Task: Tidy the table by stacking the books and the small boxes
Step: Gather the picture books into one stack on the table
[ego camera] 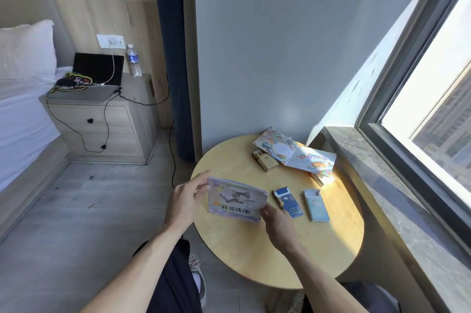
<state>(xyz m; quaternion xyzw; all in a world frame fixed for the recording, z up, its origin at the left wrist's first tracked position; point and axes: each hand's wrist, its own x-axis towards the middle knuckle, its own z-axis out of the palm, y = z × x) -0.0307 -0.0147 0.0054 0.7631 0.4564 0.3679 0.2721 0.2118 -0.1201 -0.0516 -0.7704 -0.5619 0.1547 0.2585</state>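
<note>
My left hand point(187, 199) and right hand point(276, 223) held the cat picture book point(235, 200) between them, left fingers on its 9 o'clock edge, right thumb pinching its 4 o'clock corner; the book hid my left fingertips. It was tilted above the round wooden table point(254, 256) near the 9 o'clock rim. Just toward 3 o'clock lay a dark blue open pack point(288, 203), then a pale blue box point(316, 205), apart from each other. At 12 o'clock a colourful open book point(293, 153) lay over more books, their number unclear, partly covering a tan open pack point(265, 162). Glare at 2 o'clock washed out the covers. Beyond stood a nightstand point(102, 119) with a laptop point(98, 70) and water bottle point(134, 60).
</note>
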